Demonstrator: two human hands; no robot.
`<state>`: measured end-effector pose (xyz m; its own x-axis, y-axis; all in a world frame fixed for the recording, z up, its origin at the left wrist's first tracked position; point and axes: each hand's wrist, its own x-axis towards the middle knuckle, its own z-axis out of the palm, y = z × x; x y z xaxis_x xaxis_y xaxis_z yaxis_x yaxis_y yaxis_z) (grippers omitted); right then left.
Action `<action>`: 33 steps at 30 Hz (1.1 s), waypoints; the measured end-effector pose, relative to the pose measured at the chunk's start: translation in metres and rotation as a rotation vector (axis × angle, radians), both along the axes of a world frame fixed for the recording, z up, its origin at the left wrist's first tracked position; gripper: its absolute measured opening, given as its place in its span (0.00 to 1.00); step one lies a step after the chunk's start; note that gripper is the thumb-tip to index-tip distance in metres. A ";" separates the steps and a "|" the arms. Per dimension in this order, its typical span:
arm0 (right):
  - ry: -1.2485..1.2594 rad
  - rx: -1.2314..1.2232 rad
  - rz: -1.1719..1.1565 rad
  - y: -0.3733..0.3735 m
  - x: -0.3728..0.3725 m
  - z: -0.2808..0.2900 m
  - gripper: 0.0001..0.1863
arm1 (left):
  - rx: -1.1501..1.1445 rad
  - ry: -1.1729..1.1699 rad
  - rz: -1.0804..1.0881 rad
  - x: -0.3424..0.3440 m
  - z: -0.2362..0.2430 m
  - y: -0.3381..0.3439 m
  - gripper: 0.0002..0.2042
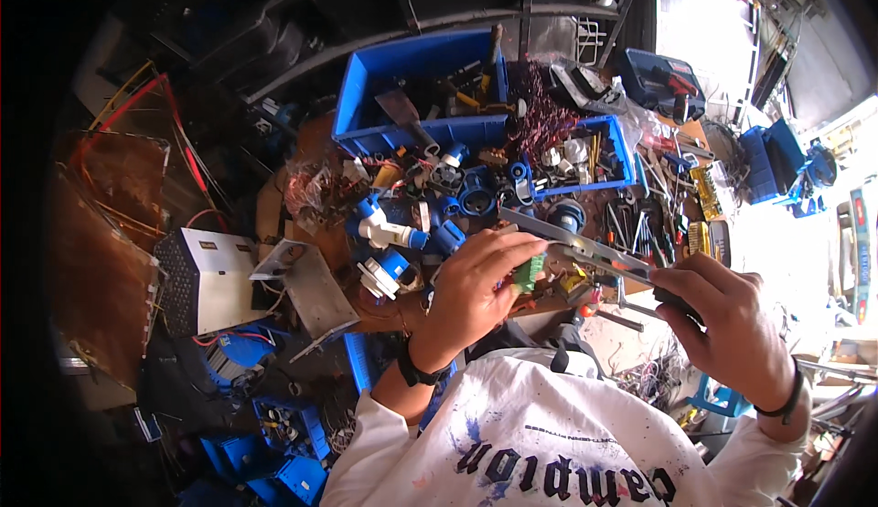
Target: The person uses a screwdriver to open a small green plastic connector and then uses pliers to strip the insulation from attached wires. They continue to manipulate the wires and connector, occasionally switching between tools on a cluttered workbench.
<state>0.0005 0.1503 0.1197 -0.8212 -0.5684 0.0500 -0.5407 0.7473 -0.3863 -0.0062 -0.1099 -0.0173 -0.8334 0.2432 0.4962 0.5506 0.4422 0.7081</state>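
Note:
My left hand (476, 283) is closed, with its thumb and fingers pinching a small green connector block (528, 275). Just beyond those fingertips, a flat metal strip (585, 249) runs slantwise toward my right hand (732, 320). That hand is closed too, its thumb and fingertips on the strip's right end. Below the right fingers shows a dark object (679, 306) whose kind I cannot make out. Whether the strip and the green block are joined is hidden by the left fingers. Both hands are raised above the near edge of the cluttered workbench.
White and blue industrial plugs (391, 225) lie left of centre on the bench. Behind stand a large blue bin (430, 132) of tools and a smaller blue tray (585, 187) of parts. Hand tools (640, 224) spread rightward. A metal box (215, 278) stands at left.

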 end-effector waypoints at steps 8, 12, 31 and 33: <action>-0.339 -0.036 -0.349 0.059 -0.014 -0.088 0.16 | 0.287 -0.176 0.262 0.027 -0.078 -0.052 0.18; -0.490 0.011 -0.440 0.081 -0.018 -0.122 0.16 | 0.327 -0.215 0.396 0.042 -0.110 -0.072 0.17; -0.467 0.249 -0.386 0.140 -0.088 -0.276 0.17 | 0.246 -0.307 0.579 0.056 -0.202 -0.097 0.20; -0.512 0.245 -0.371 0.142 -0.092 -0.284 0.16 | 0.233 -0.312 0.578 0.053 -0.202 -0.097 0.20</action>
<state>-0.0914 0.2928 -0.1639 -0.8501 -0.1895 -0.4913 -0.0255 0.9467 -0.3210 0.0466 -0.2069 -0.2198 -0.9094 -0.3660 0.1976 0.0278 0.4206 0.9068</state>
